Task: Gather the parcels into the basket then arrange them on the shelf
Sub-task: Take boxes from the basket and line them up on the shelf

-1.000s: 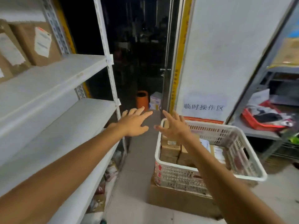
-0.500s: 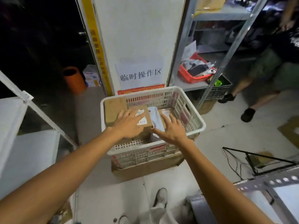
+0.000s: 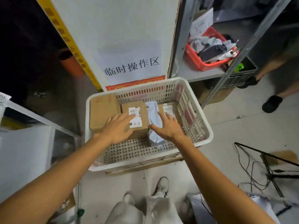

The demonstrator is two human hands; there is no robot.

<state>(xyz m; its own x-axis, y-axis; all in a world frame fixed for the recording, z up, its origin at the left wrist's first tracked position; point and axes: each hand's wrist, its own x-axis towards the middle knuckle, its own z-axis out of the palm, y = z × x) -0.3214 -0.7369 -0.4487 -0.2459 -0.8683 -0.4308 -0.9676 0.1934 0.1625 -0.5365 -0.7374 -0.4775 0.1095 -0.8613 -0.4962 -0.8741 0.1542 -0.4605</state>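
Grey floor point(image 3: 242, 126) bears the basket point(image 3: 129, 152). Left hand point(image 3: 118, 128) lies flat, fingers straight, on the box point(image 3: 137, 109) under it; right hand point(image 3: 168, 128) rests spread on the bag point(image 3: 153, 109) beneath. Best to clasp the box between both palms, lifting level.

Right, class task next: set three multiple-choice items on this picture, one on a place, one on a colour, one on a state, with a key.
1. Where is the box labelled A-2? A on a shelf; B in the white basket; C on the floor.
2. What colour is the tray of clutter at upper right? A blue; B green; C red.
3. How is the left hand? A fingers straight, resting on the box labelled A-2; B clenched, empty; C lifting a bag.
Key: B, the basket's walls surround the box; C, its wall and rim are red; A, the fingers lie flat on the box top.
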